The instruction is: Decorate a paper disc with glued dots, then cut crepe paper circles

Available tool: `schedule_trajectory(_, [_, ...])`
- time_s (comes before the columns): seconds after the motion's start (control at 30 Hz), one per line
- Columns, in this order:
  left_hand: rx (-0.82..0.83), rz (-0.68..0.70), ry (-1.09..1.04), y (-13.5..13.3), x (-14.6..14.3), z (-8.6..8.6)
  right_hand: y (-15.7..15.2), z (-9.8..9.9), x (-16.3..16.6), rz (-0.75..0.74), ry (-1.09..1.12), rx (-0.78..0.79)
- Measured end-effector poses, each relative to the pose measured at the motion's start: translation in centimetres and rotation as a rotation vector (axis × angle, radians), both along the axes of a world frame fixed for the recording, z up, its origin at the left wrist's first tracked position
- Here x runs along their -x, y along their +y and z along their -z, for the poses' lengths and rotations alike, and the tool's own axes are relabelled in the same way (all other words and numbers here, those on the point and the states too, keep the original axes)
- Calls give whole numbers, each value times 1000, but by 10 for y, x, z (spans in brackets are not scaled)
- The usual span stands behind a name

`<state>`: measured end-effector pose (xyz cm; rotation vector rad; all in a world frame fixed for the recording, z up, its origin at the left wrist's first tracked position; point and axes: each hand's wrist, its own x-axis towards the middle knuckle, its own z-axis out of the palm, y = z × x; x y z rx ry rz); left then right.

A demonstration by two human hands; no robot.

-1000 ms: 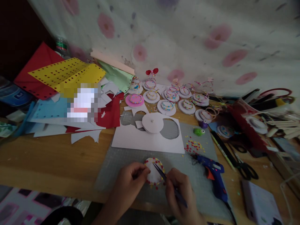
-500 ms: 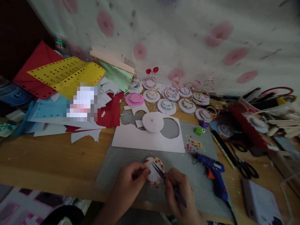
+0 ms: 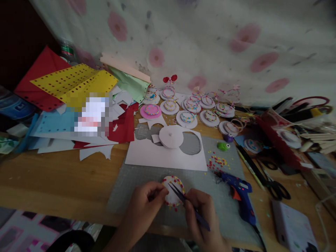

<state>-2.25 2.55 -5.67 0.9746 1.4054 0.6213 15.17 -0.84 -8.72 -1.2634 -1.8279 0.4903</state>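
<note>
A small round white paper disc (image 3: 172, 196), rimmed with red and yellow paper bits, is held over the grey cutting mat (image 3: 131, 190). The thumb and fingers of my left hand (image 3: 147, 201) are closed in a pinch at its left edge. In my right hand (image 3: 202, 213) is a pair of dark tweezers (image 3: 179, 193). Their slightly parted tips point up and left over the middle of the disc, and whether they touch it I cannot tell. Loose red and yellow bits (image 3: 218, 162) lie on the mat, up and right of my hands.
A blue glue gun (image 3: 240, 192) lies right of my hands, with scissors (image 3: 275, 187) beyond it. White card (image 3: 168, 159) with cut-out holes bears a larger paper disc (image 3: 171, 137). Several decorated paper hats (image 3: 187, 119) stand behind; coloured paper (image 3: 76, 84) is piled at left.
Almost nothing differs. The tips of the tweezers have shifted very slightly to the left over the disc; my left hand keeps its place.
</note>
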Motion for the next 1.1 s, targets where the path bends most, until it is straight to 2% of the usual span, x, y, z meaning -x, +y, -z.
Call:
schedule_trajectory(0.5, [-21, 4, -17, -3, 1, 2, -4, 5, -2, 4, 45, 42])
schedule_trajectory(0.87, [-15, -14, -11, -2, 1, 3, -1, 0, -1, 62, 65, 38])
schedule_trajectory(1.1, [-8, -20, -6, -5, 2, 6, -2, 0, -2, 36, 104, 68])
